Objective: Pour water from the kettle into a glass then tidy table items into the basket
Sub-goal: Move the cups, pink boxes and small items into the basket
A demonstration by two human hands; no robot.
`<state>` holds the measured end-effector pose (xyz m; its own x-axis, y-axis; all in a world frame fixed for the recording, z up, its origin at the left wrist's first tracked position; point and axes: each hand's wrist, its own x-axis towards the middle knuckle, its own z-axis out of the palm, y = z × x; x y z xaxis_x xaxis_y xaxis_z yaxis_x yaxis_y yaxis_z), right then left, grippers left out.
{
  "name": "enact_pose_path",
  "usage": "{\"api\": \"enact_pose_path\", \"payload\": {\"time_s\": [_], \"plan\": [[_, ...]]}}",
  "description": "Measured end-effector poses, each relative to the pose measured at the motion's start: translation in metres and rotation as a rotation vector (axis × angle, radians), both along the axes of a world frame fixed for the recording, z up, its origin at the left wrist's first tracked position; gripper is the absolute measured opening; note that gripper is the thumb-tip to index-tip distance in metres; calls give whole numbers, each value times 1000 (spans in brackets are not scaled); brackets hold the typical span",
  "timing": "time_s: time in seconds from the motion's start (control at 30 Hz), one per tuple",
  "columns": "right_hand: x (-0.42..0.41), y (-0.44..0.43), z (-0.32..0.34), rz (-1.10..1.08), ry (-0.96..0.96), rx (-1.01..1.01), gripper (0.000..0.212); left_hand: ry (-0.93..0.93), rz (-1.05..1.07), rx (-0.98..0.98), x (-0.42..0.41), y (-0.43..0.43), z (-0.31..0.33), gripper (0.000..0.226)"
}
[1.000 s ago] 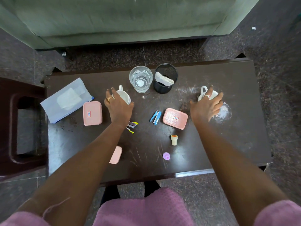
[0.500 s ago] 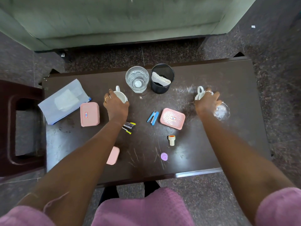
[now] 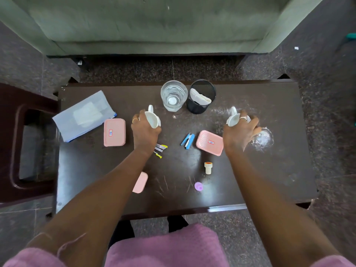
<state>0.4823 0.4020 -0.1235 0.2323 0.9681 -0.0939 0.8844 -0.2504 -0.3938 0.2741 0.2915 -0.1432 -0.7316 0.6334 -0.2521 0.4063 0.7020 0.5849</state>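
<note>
Your worktop (image 3: 250, 180) is dark, glossy wood, scratched and smeared with white powdery marks. You grip a smooth, white glazed cup (image 3: 152, 120) in each hand. The glass (image 3: 174, 95) is clear and shiny; the basket (image 3: 202, 99) beside it is black metal mesh. The pink boxes (image 3: 114, 132) look like matt plastic, the pouch (image 3: 84, 115) thin and translucent. The floor (image 3: 327, 83) is speckled polished stone.

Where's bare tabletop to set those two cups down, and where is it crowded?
Free: the right end of the table, beyond the white smear; the near-left corner, below the pink box. Crowded: the middle, with glass, mesh basket, blue stapler, pink lid and small stamp close together.
</note>
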Motion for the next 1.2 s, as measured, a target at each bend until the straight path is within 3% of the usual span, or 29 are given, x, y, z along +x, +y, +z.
{"api": "enact_pose_path", "payload": {"time_s": [0.33,0.53,0.67,0.73,0.87,0.93,1.03,1.2], "plan": [[-124,-104,21,262,35,-53,57,3,-122,119,-55,-49,33,65],[-224,-146,50,455,69,-58,52,66,-48,153,-124,-87,61,64],[-299,-159,71,595,203,-78,59,95,45,203,-190,-113,85,56],[-341,-167,83,703,266,-79,63,156,90,195,-228,-129,100,44],[-429,-183,105,886,345,-56,62,484,141,102,-302,-158,126,19],[-470,-194,113,1000,355,-20,60,426,209,-10,-345,-175,137,32],[-525,-210,123,1134,362,-27,63,271,365,-15,-398,-196,153,53],[-600,-238,114,1324,221,-53,59,151,560,-205,-450,-227,150,65]]}}
